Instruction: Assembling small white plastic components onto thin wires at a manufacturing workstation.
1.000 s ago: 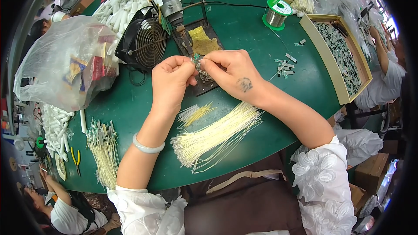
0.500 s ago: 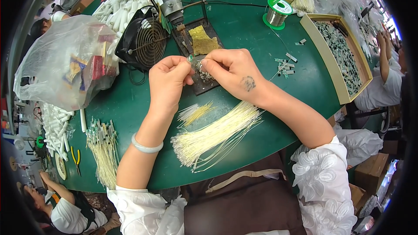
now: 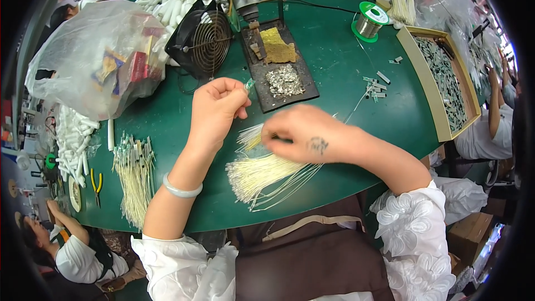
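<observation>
Between the thumb and fingers of my left hand [image 3: 216,111] is a small green circuit board [image 3: 249,85], its end sticking up past the fingertips. My right hand [image 3: 309,135] is bent downward over a small pile of short white and yellow wires [image 3: 248,137]. Its fingers are curled toward the thumb, and what they pinch, if anything, is hidden. Beneath and nearer to me lies a bundle of long pale-yellow wires [image 3: 259,177]. Beyond my hands, a dark stand plate [image 3: 304,93] carries silvery solder scraps [image 3: 284,81] and a yellow sponge [image 3: 277,47], below a clamped soldering iron [image 3: 246,1].
A black fan [image 3: 206,39] and a plastic bag [image 3: 61,61] stand at left. Wired boards [image 3: 134,173] and yellow-handled pliers [image 3: 97,188] lie at near left. Solder spool [image 3: 368,25], loose boards [image 3: 376,89] and a box [image 3: 443,128] of boards are at right.
My right hand has left the board at my left fingertips and moved down toward me, over the short wires. My left hand still holds the board. The solder scraps now show uncovered.
</observation>
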{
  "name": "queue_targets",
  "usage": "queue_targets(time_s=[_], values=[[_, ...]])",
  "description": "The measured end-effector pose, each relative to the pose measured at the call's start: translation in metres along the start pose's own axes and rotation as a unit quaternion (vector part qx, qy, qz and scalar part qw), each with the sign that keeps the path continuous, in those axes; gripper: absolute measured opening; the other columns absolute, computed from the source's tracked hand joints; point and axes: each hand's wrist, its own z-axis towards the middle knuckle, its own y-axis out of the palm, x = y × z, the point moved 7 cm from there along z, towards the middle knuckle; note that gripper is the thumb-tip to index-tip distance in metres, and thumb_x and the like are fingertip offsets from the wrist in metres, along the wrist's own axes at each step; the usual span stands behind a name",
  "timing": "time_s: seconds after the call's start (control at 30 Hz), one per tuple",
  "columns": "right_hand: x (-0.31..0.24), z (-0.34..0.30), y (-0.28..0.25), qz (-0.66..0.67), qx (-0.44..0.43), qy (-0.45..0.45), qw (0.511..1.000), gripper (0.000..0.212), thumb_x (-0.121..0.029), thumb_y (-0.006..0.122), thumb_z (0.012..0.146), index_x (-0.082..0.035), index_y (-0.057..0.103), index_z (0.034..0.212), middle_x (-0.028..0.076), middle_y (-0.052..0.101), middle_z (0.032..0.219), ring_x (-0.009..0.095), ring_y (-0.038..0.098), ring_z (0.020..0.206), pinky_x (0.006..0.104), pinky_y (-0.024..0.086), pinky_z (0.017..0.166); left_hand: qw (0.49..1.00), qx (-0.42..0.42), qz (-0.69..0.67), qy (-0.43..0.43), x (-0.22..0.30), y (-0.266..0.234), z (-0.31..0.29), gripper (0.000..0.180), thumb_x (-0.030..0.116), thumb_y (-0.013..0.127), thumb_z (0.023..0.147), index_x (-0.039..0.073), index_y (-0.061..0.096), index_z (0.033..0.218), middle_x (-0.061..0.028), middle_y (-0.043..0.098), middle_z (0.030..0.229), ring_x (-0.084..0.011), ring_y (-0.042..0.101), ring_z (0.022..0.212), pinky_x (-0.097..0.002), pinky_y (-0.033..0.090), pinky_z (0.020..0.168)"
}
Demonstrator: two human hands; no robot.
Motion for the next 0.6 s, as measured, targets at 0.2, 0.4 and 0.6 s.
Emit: queue_targets(time_s=[0.2,0.4,0.6], values=[[-0.012,-0.003,0.026,-0.03,-0.05,-0.066,0.996,0.012,-0.017,0.062,0.078,-0.005,0.063,0.081,0.012,0.063,0.075,0.031,0.062,0.07,0.0404,0.047,0.062,1.0,0.007,0.024,-0.013,0.001,-0.012,-0.03,0.004,0.0,0.058,0.077,-0.003,0.058,0.08,-0.0057,0.061,0.07,-0.0078,0.053,0.054,-0.0192,0.041,0.05],[-0.007,0.0,0.025,0.013,-0.046,-0.02,0.999,0.013,-0.017,0.063,0.076,-0.004,0.063,0.076,0.01,0.057,0.061,0.03,0.058,0.059,0.039,0.045,0.056,0.999,-0.009,0.033,0.001,0.001,-0.015,-0.04,0.002,0.001,0.057,0.079,-0.001,0.058,0.079,-0.0043,0.061,0.069,-0.0081,0.054,0.055,-0.0201,0.043,0.052],[-0.004,0.001,0.014,0.059,-0.038,0.01,0.997,0.014,-0.018,0.064,0.075,-0.004,0.063,0.078,0.007,0.052,0.057,0.022,0.051,0.051,0.0342,0.04,0.051,0.991,-0.109,0.081,-0.011,0.003,-0.017,-0.049,0.002,0.003,0.058,0.081,0.001,0.058,0.079,-0.0061,0.063,0.082,-0.0069,0.053,0.067,-0.0206,0.043,0.064]])
